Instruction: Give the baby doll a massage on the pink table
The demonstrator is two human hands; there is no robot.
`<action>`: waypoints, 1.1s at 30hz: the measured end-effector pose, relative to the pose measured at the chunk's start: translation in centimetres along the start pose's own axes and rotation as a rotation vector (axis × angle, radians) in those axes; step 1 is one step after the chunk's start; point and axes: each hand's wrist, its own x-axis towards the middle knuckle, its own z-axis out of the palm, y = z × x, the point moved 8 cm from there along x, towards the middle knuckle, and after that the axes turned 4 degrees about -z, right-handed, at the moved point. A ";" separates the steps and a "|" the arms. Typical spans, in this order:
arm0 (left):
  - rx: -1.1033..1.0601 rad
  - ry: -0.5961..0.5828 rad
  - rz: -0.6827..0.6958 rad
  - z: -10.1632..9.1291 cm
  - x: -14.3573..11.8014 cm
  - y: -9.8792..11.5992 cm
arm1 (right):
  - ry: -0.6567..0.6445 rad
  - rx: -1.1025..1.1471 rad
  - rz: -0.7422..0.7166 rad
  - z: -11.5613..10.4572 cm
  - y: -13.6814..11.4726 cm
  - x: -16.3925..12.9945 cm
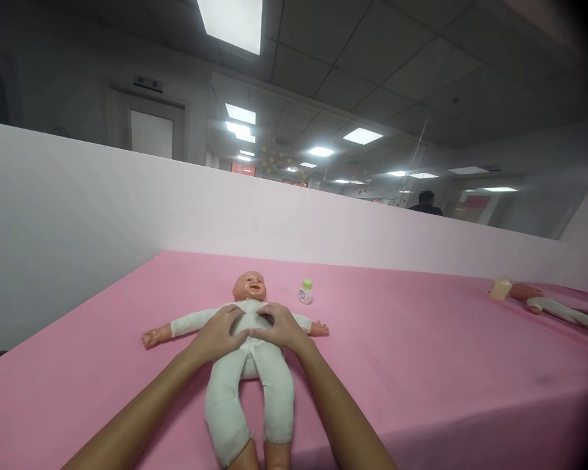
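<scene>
A doll [247, 365] in a white suit lies on its back near the front of the pink counter [421, 339], head away from the camera, arms flung out to both sides and legs pointing toward the person. Lying flat and spread like this, it leaves its torso open to both hands from above.

The left hand [221, 334] rests on the doll's chest, its fingers [232, 314] curled and kept close together, pressing into the cloth. The right hand [280, 328] sits just beside it on the other half of the chest, fingers bent the same way; the two hands meet at the middle of the torso. Neither seems to pinch or lift anything, though the fingertips are too small to tell for sure.

A small bottle [305, 292] with a green cap stands upright near the doll's head, apart from it.

A second doll [553, 305] lies far off to the right, cut by the frame edge, with a pale object [500, 288] touching its head. The near doll's feet run out of the bottom edge. Behind the white partition [127, 209] a person [425, 202] shows only as head and shoulders.
</scene>
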 end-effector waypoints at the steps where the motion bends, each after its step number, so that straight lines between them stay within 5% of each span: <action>1: 0.001 -0.001 0.002 -0.1 0.1 0.0 | -0.005 0.001 0.000 0.0 0.0 0.0; 17: -0.028 -0.060 -0.024 1.9 1.2 -3.1 | -0.130 0.004 0.021 0.9 0.7 0.3; 24: 0.001 0.010 -0.036 1.2 1.5 -2.3 | -0.068 -0.025 0.016 0.5 0.6 0.7; 33: 0.018 -0.054 -0.028 0.2 1.2 -0.8 | -0.176 0.004 0.040 0.5 0.8 0.2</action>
